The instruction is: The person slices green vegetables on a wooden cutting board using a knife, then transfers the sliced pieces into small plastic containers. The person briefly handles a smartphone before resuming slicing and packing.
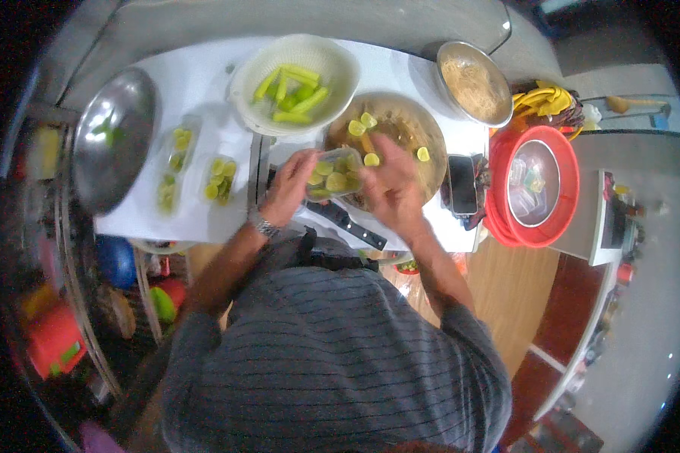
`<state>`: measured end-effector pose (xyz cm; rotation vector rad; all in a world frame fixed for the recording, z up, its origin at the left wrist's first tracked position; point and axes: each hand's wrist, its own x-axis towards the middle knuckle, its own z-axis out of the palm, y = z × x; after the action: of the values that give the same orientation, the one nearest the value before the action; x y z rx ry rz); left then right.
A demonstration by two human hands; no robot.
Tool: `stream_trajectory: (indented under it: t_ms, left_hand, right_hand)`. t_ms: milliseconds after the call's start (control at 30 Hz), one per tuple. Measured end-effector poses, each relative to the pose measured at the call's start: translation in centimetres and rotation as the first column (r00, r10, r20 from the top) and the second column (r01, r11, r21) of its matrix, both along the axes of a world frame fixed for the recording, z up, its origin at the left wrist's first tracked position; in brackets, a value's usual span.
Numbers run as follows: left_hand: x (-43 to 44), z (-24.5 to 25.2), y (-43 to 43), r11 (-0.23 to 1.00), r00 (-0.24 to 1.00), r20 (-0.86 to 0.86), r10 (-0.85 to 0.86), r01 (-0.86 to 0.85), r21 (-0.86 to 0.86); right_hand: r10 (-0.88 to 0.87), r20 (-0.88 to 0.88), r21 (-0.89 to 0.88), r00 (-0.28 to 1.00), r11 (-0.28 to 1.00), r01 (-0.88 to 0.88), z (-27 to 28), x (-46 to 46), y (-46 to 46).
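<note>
My left hand, with a watch at its wrist, grips a small clear plastic container filled with cut limes. Close to the container's right end is my right hand, blurred; whether its fingers hold anything is unclear. Beneath both lies a round chopping board, where several cut lime pieces are scattered. A knife's black riveted handle points toward me at the table's near edge. Left of my hands stand more clear containers of cut limes.
A pale bowl holds long green vegetable pieces. Thin noodles fill a metal bowl at back right. A phone lies beside the board, near a red plastic basket. A large metal basin sits on the left.
</note>
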<state>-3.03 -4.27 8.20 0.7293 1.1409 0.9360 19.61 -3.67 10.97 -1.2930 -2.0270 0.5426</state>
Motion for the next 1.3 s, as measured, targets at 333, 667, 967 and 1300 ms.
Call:
stream_trajectory:
  t_ms: [333,667,967,1300]
  left_hand:
    - [-12.5,1.2,-5.7,0.923,0.928,-0.099,0.360,-0.339,0.184]
    - [-24.5,-1.1,-1.1,0.780,0.643,-0.447,0.622,-0.455,0.430]
    - [-26.9,-6.0,12.6,0.880,0.417,-0.823,0.386,0.102,0.464]
    - [-38.7,-17.4,22.7,0.976,0.719,-0.668,0.191,-0.067,0.206]
  right_hand:
    - [-0.369,0.309,-0.268,0.877,0.851,0.452,-1.3,9.5,0.7]
    - [-0.395,0.260,-0.438,0.881,0.765,0.472,-3.8,7.5,0.0]
    - [-0.517,0.230,-0.151,0.825,0.818,0.555,-7.0,13.8,-3.0]
    - [-0.872,0.171,-0.026,0.460,0.462,0.886,-2.6,26.6,-5.0]
